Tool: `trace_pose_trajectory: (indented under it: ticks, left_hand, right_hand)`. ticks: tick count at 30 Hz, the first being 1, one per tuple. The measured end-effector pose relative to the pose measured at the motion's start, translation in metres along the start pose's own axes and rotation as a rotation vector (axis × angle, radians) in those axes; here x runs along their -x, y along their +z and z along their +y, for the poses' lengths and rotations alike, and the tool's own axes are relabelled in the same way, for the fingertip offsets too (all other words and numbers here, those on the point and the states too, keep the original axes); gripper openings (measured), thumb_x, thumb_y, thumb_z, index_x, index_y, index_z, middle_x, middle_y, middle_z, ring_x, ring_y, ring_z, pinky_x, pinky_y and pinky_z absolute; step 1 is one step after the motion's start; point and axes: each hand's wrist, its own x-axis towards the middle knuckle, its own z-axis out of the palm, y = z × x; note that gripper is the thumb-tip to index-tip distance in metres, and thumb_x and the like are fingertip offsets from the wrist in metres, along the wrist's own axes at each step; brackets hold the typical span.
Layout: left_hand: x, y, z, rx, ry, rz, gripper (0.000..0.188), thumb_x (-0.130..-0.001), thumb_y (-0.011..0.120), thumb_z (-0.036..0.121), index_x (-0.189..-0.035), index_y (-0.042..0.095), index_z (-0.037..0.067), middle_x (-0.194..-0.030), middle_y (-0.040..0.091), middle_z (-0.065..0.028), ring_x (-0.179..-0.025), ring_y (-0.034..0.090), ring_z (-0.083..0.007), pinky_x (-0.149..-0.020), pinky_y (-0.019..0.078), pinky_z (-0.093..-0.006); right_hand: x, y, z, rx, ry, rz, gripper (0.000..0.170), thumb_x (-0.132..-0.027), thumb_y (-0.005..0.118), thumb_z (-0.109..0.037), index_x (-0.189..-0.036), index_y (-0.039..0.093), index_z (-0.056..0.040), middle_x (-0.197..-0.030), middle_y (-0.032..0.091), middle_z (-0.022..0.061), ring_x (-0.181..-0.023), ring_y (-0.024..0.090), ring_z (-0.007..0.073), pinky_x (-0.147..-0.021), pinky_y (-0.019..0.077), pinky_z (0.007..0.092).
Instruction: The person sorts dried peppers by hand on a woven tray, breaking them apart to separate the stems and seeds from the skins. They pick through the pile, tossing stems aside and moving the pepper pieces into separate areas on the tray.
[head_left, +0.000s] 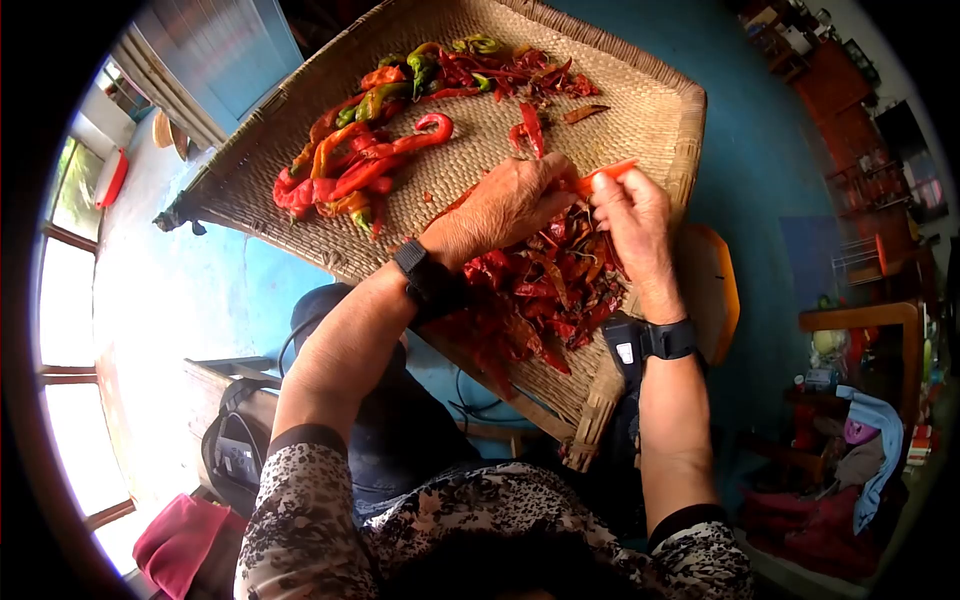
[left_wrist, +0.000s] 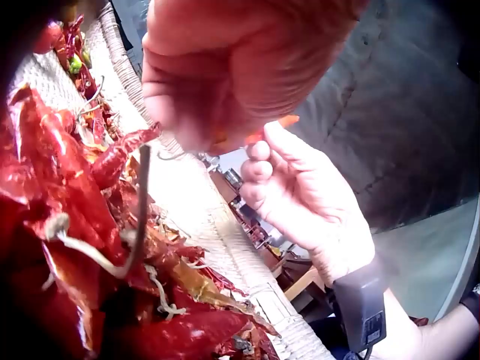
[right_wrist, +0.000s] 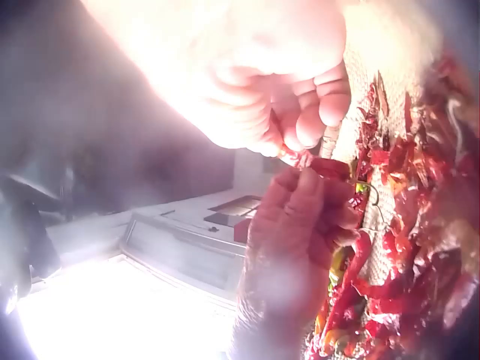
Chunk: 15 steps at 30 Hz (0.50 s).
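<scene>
Both hands hold one orange-red pepper (head_left: 610, 176) between them, above the woven tray (head_left: 640, 130). The left hand (head_left: 512, 200) grips its left part, with the fingers covering that end. Thumb and fingers of the right hand (head_left: 636, 215) pinch the other part, whose tip sticks out past them. In the left wrist view the right hand (left_wrist: 307, 195) has its fingers curled at the orange tip. In the right wrist view the left hand (right_wrist: 292, 232) pinches a red piece (right_wrist: 330, 168) close to the right fingers. Dried red peppers (head_left: 545, 290) lie heaped below the hands.
Fresh red and green peppers (head_left: 370, 160) curve across the tray's left part, with darker dried ones (head_left: 510, 75) at its far side. An orange-edged stool (head_left: 725, 290) stands right of the tray. A chair (head_left: 865, 320) with cloths is at the far right.
</scene>
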Motion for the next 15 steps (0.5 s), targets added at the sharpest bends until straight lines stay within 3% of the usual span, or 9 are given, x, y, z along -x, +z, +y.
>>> trace_pose_trajectory:
  ticks: [3, 4, 5, 7, 9, 11, 12, 13, 15]
  left_hand:
    - [0.004, 0.003, -0.017, -0.237, 0.086, 0.109, 0.027, -0.087, 0.064, 0.020, -0.109, 0.055, 0.006, -0.089, 0.061, -0.0142, -0.081, 0.062, -0.0303, -0.067, 0.0507, -0.0394]
    - [0.009, 0.002, -0.024, -0.466, 0.138, 0.146, 0.028, -0.084, 0.065, 0.019, -0.108, 0.055, 0.007, -0.093, 0.058, -0.0137, -0.084, 0.060, -0.0306, -0.070, 0.0498, -0.0402]
    - [0.013, 0.000, -0.032, -0.694, 0.190, 0.183, 0.030, -0.082, 0.067, 0.018, -0.107, 0.056, 0.008, -0.098, 0.055, -0.0133, -0.087, 0.058, -0.0309, -0.072, 0.0490, -0.0410]
    - [0.024, 0.001, -0.046, -0.730, 0.117, 0.100, 0.031, -0.079, 0.065, 0.015, -0.108, 0.056, 0.009, -0.101, 0.053, -0.0125, -0.091, 0.054, -0.0309, -0.076, 0.0475, -0.0421]
    - [0.032, 0.001, -0.053, -0.711, -0.037, -0.035, 0.030, -0.080, 0.061, 0.013, -0.109, 0.056, 0.009, -0.099, 0.056, -0.0138, -0.088, 0.057, -0.0331, -0.073, 0.0484, -0.0434]
    - [0.030, -0.007, -0.046, -0.643, -0.118, -0.089, 0.023, -0.082, 0.057, 0.011, -0.104, 0.057, 0.007, -0.091, 0.060, -0.0149, -0.083, 0.060, -0.0340, -0.069, 0.0491, -0.0444]
    - [0.029, -0.008, -0.051, -0.627, -0.083, -0.132, 0.017, -0.083, 0.055, 0.009, -0.099, 0.057, 0.006, -0.084, 0.060, -0.0159, -0.078, 0.061, -0.0344, -0.066, 0.0493, -0.0445]
    - [0.027, -0.010, -0.053, -0.611, -0.048, -0.176, 0.012, -0.084, 0.054, 0.007, -0.095, 0.057, 0.005, -0.078, 0.060, -0.0168, -0.073, 0.062, -0.0347, -0.063, 0.0496, -0.0447]
    - [0.024, -0.011, -0.051, -0.607, -0.030, -0.151, 0.008, -0.085, 0.052, 0.006, -0.092, 0.056, 0.004, -0.075, 0.060, -0.0169, -0.071, 0.061, -0.0345, -0.061, 0.0497, -0.0441]
  right_hand:
    - [-0.009, -0.024, 0.002, 0.141, -0.218, 0.272, 0.024, -0.091, 0.063, -0.025, -0.082, 0.062, -0.0034, -0.062, 0.052, -0.0038, -0.055, 0.046, 0.0042, -0.048, 0.0386, 0.0217]
    - [-0.012, -0.035, 0.005, 0.103, -0.254, 0.365, 0.023, -0.092, 0.062, -0.025, -0.082, 0.063, -0.0043, -0.062, 0.052, -0.0042, -0.055, 0.044, 0.0032, -0.048, 0.0346, 0.0219]
    - [-0.011, -0.054, 0.007, 0.282, -0.245, 0.458, 0.022, -0.092, 0.060, -0.024, -0.083, 0.063, -0.0036, -0.062, 0.052, -0.0039, -0.056, 0.044, 0.0038, -0.049, 0.0351, 0.0232]
    - [-0.011, -0.080, 0.012, 0.441, -0.256, 0.597, 0.021, -0.091, 0.060, -0.022, -0.083, 0.063, -0.0023, -0.061, 0.054, -0.0012, -0.056, 0.044, 0.0059, -0.051, 0.0374, 0.0249]
    - [-0.006, -0.108, 0.021, 0.645, -0.250, 0.659, 0.018, -0.091, 0.060, -0.021, -0.084, 0.063, -0.0037, -0.065, 0.061, 0.0041, -0.056, 0.053, 0.0137, -0.054, 0.0425, 0.0299]
    - [0.005, -0.130, 0.023, 0.960, -0.168, 0.698, 0.016, -0.090, 0.058, -0.020, -0.086, 0.063, -0.0051, -0.072, 0.066, 0.0095, -0.064, 0.063, 0.0260, -0.061, 0.0476, 0.0370]
    - [0.011, -0.137, 0.020, 0.965, -0.064, 0.667, 0.017, -0.090, 0.058, -0.021, -0.085, 0.062, -0.0060, -0.075, 0.067, 0.0107, -0.074, 0.065, 0.0325, -0.067, 0.0492, 0.0416]
    - [0.013, -0.150, 0.025, 1.066, 0.139, 0.589, 0.018, -0.089, 0.060, -0.021, -0.098, 0.063, -0.0064, -0.087, 0.067, 0.0139, -0.083, 0.065, 0.0325, -0.071, 0.0496, 0.0406]
    - [0.020, -0.149, 0.030, 1.273, 0.033, 0.700, 0.031, -0.087, 0.062, -0.021, -0.115, 0.059, -0.0065, -0.101, 0.064, 0.0181, -0.091, 0.063, 0.0328, -0.076, 0.0493, 0.0406]
